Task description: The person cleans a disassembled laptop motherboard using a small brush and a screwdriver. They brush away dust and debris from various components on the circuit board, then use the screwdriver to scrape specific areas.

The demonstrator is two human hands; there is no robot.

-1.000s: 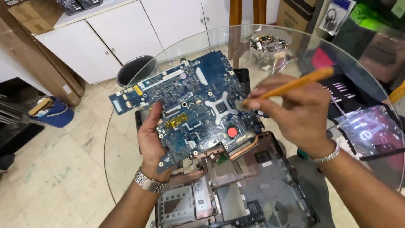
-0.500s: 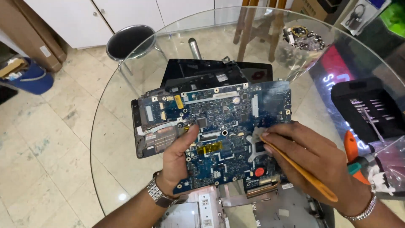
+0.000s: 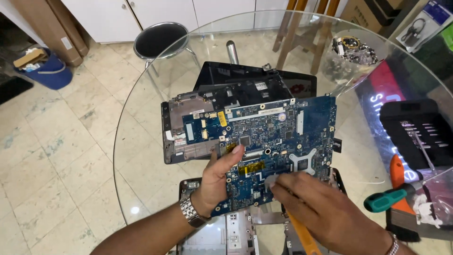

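Blue circuit board [image 3: 276,141] held above glass bench [image 3: 141,156], long axis left-right, tilted toward camera. Left hand [image 3: 218,182] grasping near-left edge, thumb on face. Right hand [image 3: 321,210] clenched on orange pry tool [image 3: 302,238], fingertips touching near edge, nearer to heatsink bracket.

The blue circuit board [image 3: 269,151] has swung level, and the right hand [image 3: 325,212] now presses fingertips onto it
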